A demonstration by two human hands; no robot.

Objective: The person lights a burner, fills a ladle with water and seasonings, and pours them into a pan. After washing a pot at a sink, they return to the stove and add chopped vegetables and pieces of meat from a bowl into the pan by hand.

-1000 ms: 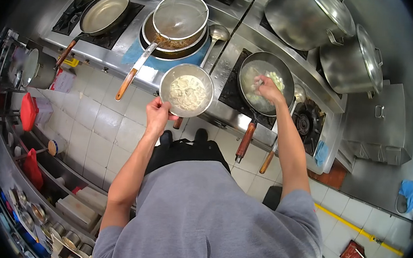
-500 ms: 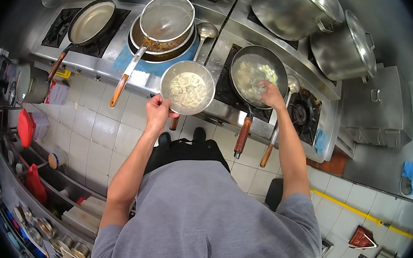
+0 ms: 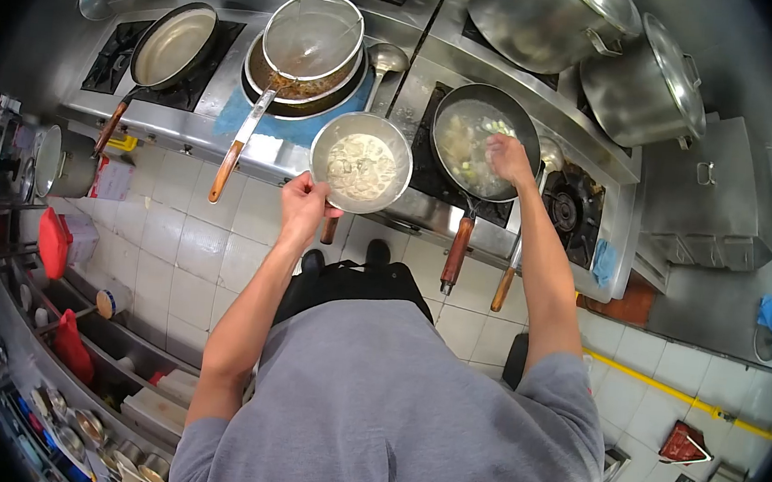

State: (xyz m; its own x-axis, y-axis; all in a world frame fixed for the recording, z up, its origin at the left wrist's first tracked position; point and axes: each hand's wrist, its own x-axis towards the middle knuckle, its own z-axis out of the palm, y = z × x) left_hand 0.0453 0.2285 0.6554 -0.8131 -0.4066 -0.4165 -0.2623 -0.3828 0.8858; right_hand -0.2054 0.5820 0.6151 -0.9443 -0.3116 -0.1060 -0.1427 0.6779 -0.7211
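Observation:
My left hand [image 3: 304, 206] is closed on the near left rim of a metal bowl [image 3: 402, 162], holding it in front of the stove edge. In the bowl lie pale pieces in a creamy liquid. My right hand [image 3: 509, 158] is over the right side of a dark frying pan [image 3: 528, 129], its fingers curled together; whatever they may hold is hidden. Pale and yellowish-green pieces [image 3: 464, 147] sit in cloudy liquid in the pan. The pan rests on a burner, with its wooden handle [image 3: 457, 255] pointing towards me.
A wire strainer [image 3: 313, 33] sits over stacked pans on a blue cloth [image 3: 232, 115]. Ladles [image 3: 388, 58] lie on either side of the frying pan. Another frying pan [image 3: 173, 46] stands at left. Large lidded pots [image 3: 645, 87] stand at back right, near a bare burner [image 3: 573, 207].
My right hand has risen slightly from the pan's contents, and its fingers look more curled. The bowl in my left hand has shifted a little to the right.

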